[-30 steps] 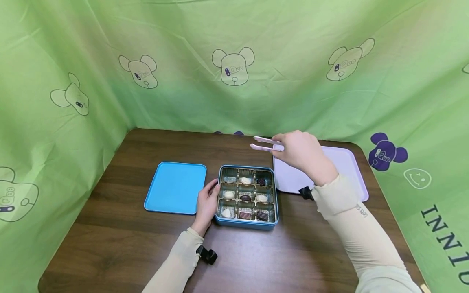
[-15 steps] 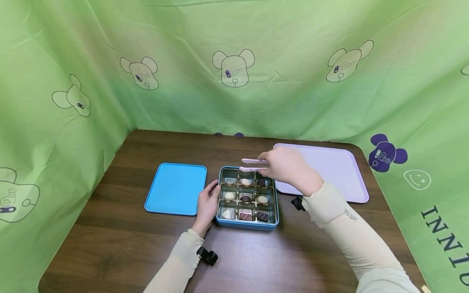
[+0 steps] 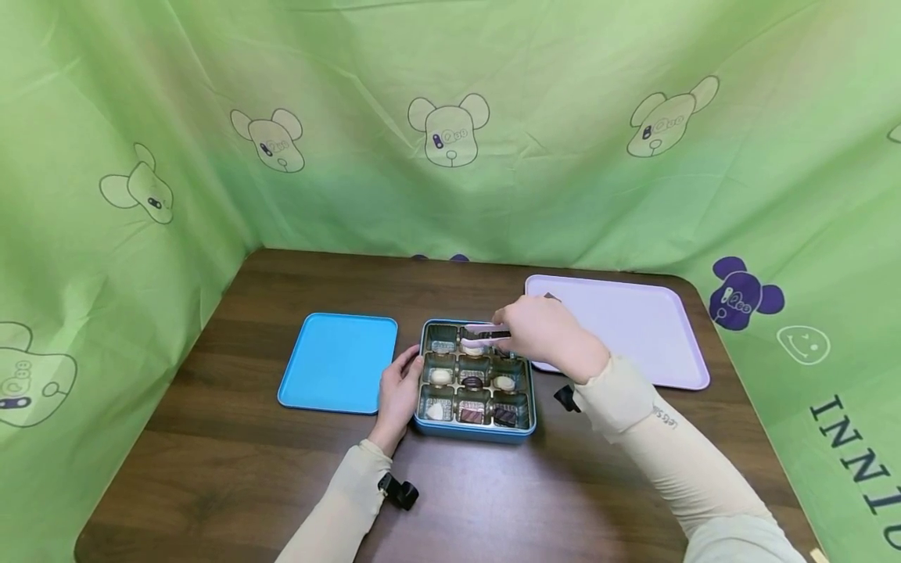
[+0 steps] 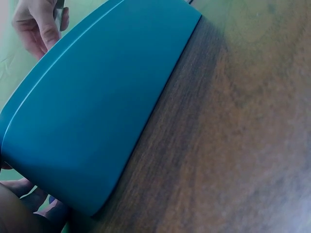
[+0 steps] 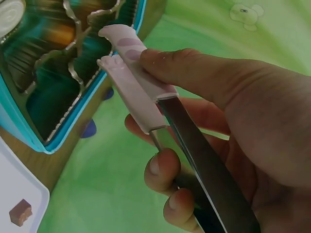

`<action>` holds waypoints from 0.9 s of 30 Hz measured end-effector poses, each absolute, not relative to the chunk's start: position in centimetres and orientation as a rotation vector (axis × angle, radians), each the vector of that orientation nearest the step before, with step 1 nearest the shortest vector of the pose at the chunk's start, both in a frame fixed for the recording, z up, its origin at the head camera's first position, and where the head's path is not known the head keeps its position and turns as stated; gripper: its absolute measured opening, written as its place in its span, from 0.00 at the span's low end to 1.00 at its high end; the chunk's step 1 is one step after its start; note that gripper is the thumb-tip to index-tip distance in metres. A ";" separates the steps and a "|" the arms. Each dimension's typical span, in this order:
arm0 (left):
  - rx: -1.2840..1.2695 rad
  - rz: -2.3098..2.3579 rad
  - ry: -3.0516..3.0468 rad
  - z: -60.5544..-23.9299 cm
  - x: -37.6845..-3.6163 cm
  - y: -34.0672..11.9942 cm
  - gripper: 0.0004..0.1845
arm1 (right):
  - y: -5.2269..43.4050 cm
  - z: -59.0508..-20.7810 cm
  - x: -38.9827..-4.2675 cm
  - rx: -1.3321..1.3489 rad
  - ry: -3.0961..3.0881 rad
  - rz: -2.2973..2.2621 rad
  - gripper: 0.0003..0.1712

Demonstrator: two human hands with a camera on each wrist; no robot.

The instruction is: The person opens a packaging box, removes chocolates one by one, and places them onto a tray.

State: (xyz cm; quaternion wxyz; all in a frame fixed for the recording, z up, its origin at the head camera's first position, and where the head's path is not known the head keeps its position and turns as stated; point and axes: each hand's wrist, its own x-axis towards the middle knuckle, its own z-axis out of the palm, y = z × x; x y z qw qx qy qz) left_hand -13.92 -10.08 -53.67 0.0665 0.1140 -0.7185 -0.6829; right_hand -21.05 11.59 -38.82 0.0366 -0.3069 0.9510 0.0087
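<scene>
Pink-tipped tongs (image 3: 481, 335), pinched in the right hand (image 3: 538, 332), dip into the blue box (image 3: 473, 428) mid-frame, steadied by the left hand's (image 3: 397, 391) straight fingers; next, squeeze a chocolate (image 3: 472, 349) gently.

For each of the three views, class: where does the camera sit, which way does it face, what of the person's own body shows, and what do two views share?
Head: worn high, facing forward and down at the table; both forearms, left hand on the blue box, right hand.
Left wrist: low beside the box's side wall; left fingers at bottom left.
Right wrist: along the right hand pinching pink-tipped tongs.
Shared: head and right wrist both show the tongs, box and lilac tray.
</scene>
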 end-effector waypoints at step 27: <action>0.342 -2.024 -2.188 -53.6 -13.9 -10.1 0.20 | 8.3 -40.2 -21.1 -0.857 2.911 0.273 0.10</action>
